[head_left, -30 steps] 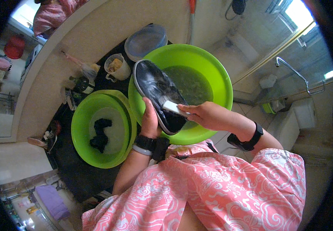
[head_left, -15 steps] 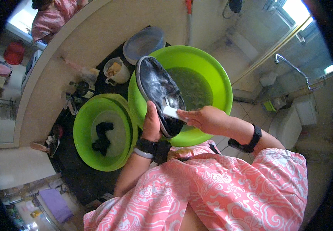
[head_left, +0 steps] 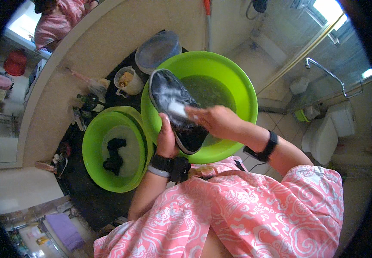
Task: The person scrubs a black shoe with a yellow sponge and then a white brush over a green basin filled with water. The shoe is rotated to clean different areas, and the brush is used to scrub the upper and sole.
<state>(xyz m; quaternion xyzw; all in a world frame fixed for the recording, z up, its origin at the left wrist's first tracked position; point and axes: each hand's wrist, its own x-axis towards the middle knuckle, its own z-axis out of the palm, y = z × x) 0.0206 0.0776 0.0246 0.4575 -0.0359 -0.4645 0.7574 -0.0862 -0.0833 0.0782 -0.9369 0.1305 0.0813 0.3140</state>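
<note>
A black shoe (head_left: 162, 88) with a pale sole edge is tilted over a large green basin (head_left: 244, 92) of cloudy water. My left hand (head_left: 166, 139) grips the shoe by its near left side, thumb along the edge. White suds streak the shoe's upper. In my right hand (head_left: 218, 121) is a small white brush (head_left: 177, 109), pressed against the middle of the upper; motion blurs it and the fingertips, and its bristles are hidden.
At left, a second green basin (head_left: 92, 148) holds water and a dark cloth (head_left: 114, 155). Behind stand a white mug (head_left: 128, 88) and a clear bluish plastic tub (head_left: 158, 48). A dark bottle (head_left: 92, 102) stands near the wall; a toilet (head_left: 321, 137) is at right.
My right hand has moved the brush up and left, from the shoe's near end to its middle. More suds whiten the upper. The left hand keeps its hold.
</note>
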